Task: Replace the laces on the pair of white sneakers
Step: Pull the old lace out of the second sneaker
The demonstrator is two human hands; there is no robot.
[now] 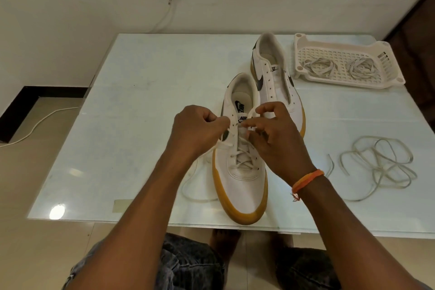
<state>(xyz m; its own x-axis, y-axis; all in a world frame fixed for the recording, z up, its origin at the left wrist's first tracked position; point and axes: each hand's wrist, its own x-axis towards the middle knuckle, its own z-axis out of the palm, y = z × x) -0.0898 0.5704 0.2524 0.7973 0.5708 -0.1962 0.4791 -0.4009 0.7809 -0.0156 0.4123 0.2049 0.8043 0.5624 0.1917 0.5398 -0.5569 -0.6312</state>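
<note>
White near sneaker (240,179) with a gum sole lies on the glass table (141,92), directly under both hands. Left hand (200,129) pinches its lace (226,142) at the upper eyelets; right hand (275,139) pinches the other strand beside the tongue.

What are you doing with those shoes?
A person is lacing the near sneaker on the glass table. The left hand and the right hand each pinch the lace near the upper eyelets; the lower rows are already crossed. The far sneaker has no lace. A loose lace lies on the table to the right, and two more bundles sit in the white basket.
</note>
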